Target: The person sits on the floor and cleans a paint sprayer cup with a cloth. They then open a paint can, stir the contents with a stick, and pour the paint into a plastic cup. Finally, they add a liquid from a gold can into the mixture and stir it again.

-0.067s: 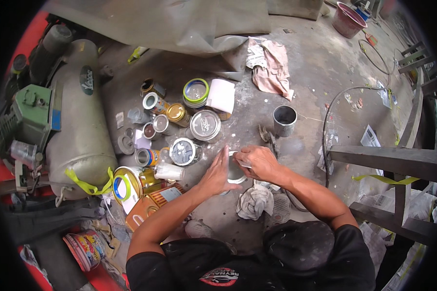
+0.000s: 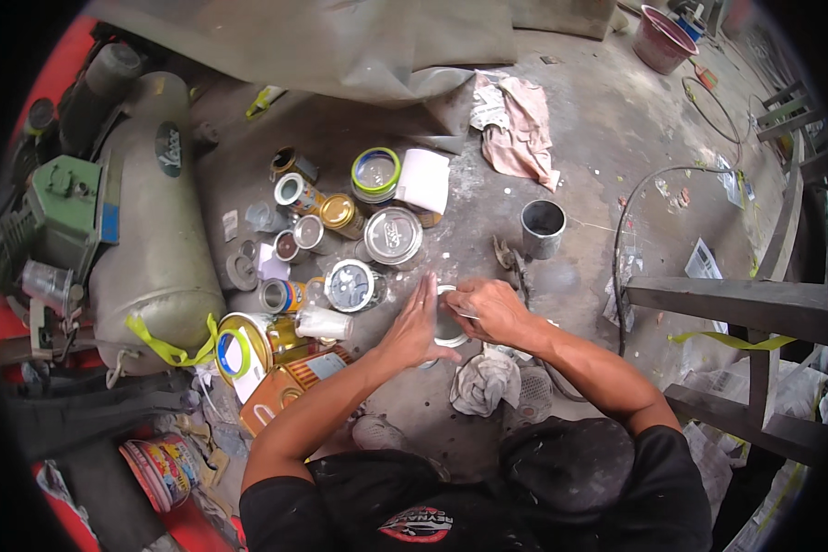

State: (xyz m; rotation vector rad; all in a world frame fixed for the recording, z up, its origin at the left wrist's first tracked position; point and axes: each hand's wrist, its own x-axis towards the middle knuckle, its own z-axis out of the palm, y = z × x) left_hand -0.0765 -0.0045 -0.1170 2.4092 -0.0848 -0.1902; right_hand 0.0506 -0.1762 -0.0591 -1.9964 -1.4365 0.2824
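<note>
Between my hands stands a round container with a pale rim (image 2: 452,342), partly hidden by them. My left hand (image 2: 412,327) lies along its left side, fingers stretched out and thumb apart near the front rim. Over the right part of the opening, my right hand (image 2: 493,311) is closed with fingers bent around a small thin pale piece (image 2: 466,314), its kind unclear. Left of the hands stand a clear-lidded tub (image 2: 350,285) and a larger tin with a silver lid (image 2: 394,235). A crumpled white rag (image 2: 484,381) lies just in front of the container.
Several paint tins, including a gold-lidded one (image 2: 339,212), crowd the left, beside a compressor tank (image 2: 161,212). A grey empty can (image 2: 543,230) stands beyond my right hand. A black hose (image 2: 619,248) and a dark metal frame (image 2: 727,299) are on the right; a pink cloth (image 2: 517,138) lies farther back.
The whole view has shifted very slightly. My hands keep the same place around the container.
</note>
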